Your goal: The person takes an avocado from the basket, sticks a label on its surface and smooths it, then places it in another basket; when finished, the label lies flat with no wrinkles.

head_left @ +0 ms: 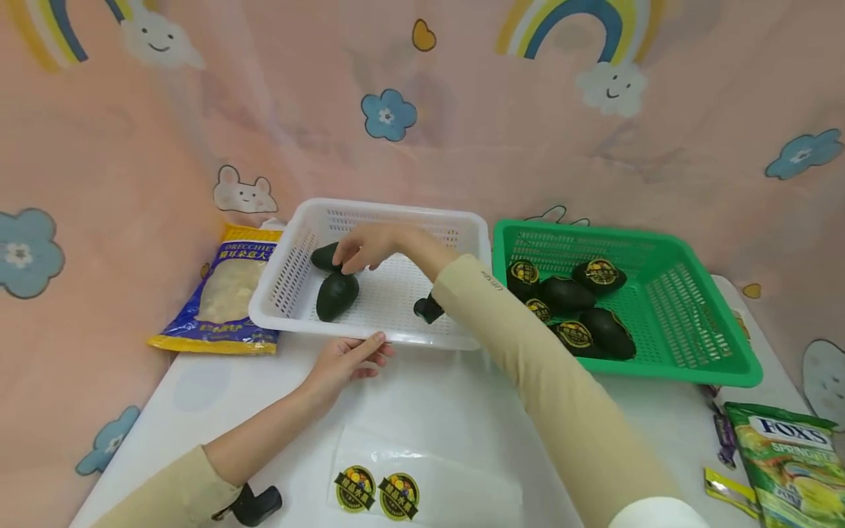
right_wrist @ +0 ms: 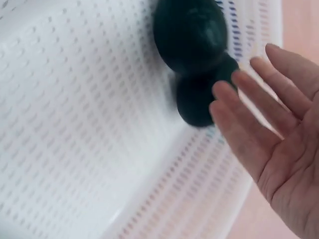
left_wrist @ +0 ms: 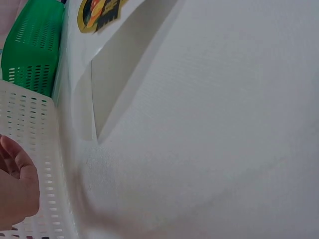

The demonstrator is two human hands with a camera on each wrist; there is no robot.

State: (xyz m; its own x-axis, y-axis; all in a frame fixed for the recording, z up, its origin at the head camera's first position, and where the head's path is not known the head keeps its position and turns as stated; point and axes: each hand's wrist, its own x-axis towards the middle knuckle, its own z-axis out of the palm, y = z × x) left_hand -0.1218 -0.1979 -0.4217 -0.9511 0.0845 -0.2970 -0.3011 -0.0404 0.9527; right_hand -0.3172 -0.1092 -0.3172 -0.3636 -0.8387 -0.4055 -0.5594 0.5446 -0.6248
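Two dark avocados lie at the left of the white basket point(head_left: 422, 341). My right hand point(head_left: 371, 246) reaches over the rear avocado point(head_left: 325, 257); its fingertips are close to it, and contact is hard to tell. In the right wrist view this hand point(right_wrist: 284, 114) has its fingers extended with nothing between them. The front avocado point(head_left: 337, 296) sits just below the hand, uncovered. My left hand point(head_left: 346, 363) is at the basket's front rim, thumb stretched along the edge and fingers loosely bent below it. In the left wrist view the left hand point(left_wrist: 20, 191) is beside the basket wall.
A green basket point(head_left: 693, 330) to the right holds several avocados with stickers. A clear sheet point(head_left: 462, 484) with two round stickers lies in front. An orecchiette bag point(head_left: 227, 286) leans at left; a green Fox's candy bag point(head_left: 788, 462) lies at right.
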